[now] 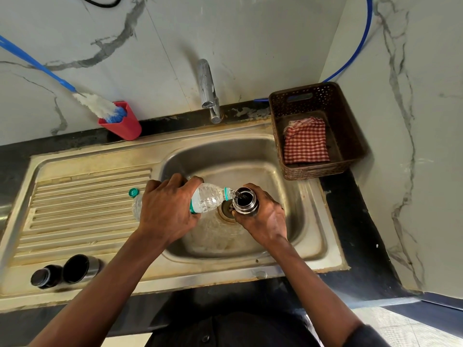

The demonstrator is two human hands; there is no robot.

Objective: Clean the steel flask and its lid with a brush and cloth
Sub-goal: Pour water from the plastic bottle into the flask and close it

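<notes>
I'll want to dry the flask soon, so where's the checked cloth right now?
In the head view, the checked cloth lies inside the brown basket on the counter, just right of the sink.

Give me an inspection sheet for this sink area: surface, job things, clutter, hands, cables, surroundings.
Surface: stained steel sink with ribbed drainboard, wet near the drain.
Job's things: open flask over the basin; steel lid and black stopper on the drainboard; brush in a red cup; checked cloth in a brown basket.
Clutter: green bottle cap on the drainboard.
Grippers: left hand tips a plastic bottle into the flask; right hand grips the flask.
Cables: blue hose and black cable against the wall.
Surroundings: tap; marbled tiling.
</notes>
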